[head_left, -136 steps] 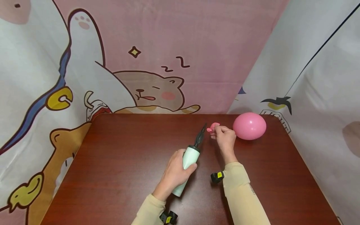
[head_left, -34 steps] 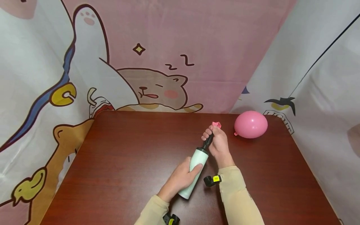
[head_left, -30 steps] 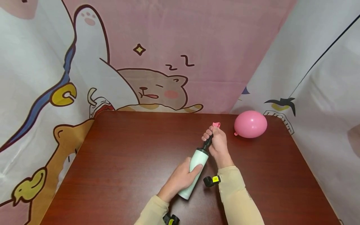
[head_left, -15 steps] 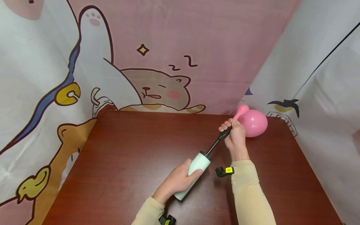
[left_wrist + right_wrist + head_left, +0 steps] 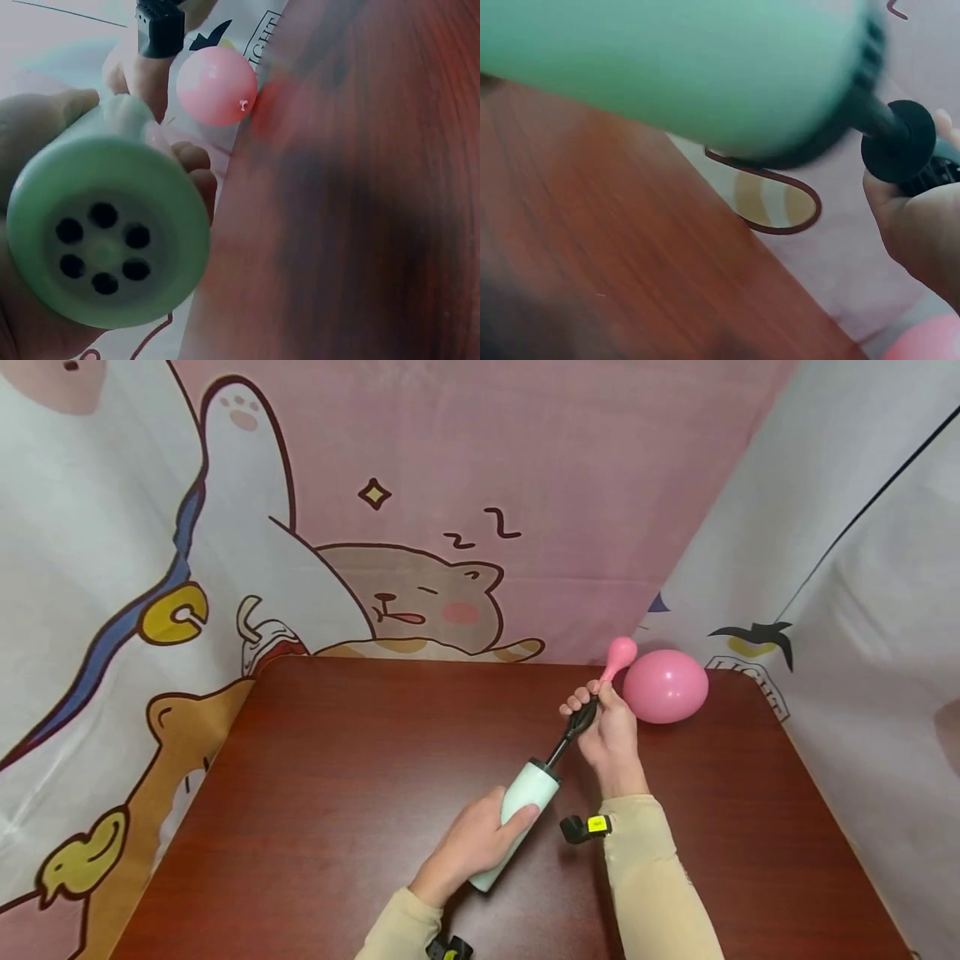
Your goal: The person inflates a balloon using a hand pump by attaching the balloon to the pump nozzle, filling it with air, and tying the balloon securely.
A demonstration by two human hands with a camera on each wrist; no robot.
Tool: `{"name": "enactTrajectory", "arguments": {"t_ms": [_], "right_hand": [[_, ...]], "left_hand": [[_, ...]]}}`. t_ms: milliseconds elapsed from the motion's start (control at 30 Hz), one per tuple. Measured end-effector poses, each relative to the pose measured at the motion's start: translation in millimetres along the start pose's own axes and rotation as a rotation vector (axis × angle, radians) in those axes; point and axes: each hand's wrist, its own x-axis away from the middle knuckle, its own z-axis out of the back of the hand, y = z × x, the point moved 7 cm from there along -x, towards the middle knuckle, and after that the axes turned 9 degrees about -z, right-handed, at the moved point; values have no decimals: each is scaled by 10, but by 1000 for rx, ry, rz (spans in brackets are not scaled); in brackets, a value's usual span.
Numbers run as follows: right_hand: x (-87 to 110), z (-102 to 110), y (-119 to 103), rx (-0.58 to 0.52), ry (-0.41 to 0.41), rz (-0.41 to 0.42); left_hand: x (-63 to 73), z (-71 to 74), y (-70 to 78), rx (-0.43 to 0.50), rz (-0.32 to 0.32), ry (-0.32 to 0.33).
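Gripping pump (image 5: 533, 787) with left hand (image 5: 474, 833) — fingers curled snug on barrel. Right hand (image 5: 612, 739) wrapped round handle (image 5: 581, 719), small balloon (image 5: 621, 654) sticking out just past thumb, so right's nearer. Pump's long axis slants from left fingers away-rightward to right's — big balloon (image 5: 666, 687) just right of those.

"What's under the fingers (image 5: 575, 700)?"
"A red-brown table (image 5: 345, 760), with a glare left of them."
"Beyond them?"
"Pink cloth (image 5: 592, 485), printed with a drowsy animal (image 5: 420, 593). Right of them, creased white cloth (image 5: 855, 602) with a bird (image 5: 757, 632)."
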Motion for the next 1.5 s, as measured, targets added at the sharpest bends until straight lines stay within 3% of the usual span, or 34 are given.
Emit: {"name": "enactTrajectory", "arguments": {"t_ms": [167, 333, 500, 667, 1233, 1367, 1500], "right_hand": [[6, -61, 187, 19, -66, -56], [20, -140, 284, 105, -128, -51], [28, -139, 250, 194, -50, 18], [25, -103, 119, 209, 41, 59], [2, -54, -297, 88, 50, 99], [-14, -59, -274, 56, 53, 122], [12, -74, -103, 109, 73, 126]], "left_hand": [[-49, 5, 14, -2, 21, 25], [-71, 23, 5, 29, 38, 52], [-73, 25, 7, 45, 33, 56], [-32, 17, -4, 22, 12, 44], [87, 103, 44, -36, -38, -18], [109, 158, 29, -61, -28, -20], [65, 180, 45, -79, -17, -5]]}}
